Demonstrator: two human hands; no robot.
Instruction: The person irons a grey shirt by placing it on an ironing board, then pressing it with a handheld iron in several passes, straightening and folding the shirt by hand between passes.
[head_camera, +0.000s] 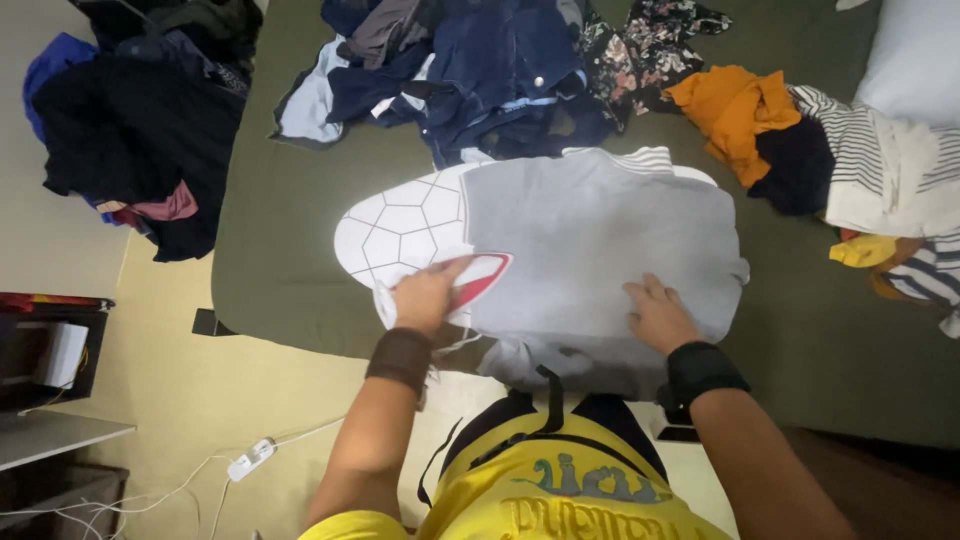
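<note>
Both our hands rest on a grey hoodie spread across the near edge of an olive-green bed. Our left hand pinches the folded-over white hood, the part printed with a hexagon pattern and a red-edged lining, with fingers closed on the cloth just where the hood meets the grey body. Our right hand lies flat and released, palm down, fingers spread on the lower right of the grey panel, gripping nothing. We wear a brown wristband on the left wrist and a black wristband on the right. To fold well from this position, we judge that the flat right hand should pin the body so the cloth does not slide toward the bed's edge, while the left draws the hood inward in one smooth sweep, keeping the fold line straight and pressing out wrinkles before letting go. Beyond the hoodie lies a heap of dark blue clothes, a floral garment beside it, an orange garment and striped tops to the right. A dark pile of clothes sits off the bed's left side.
</note>
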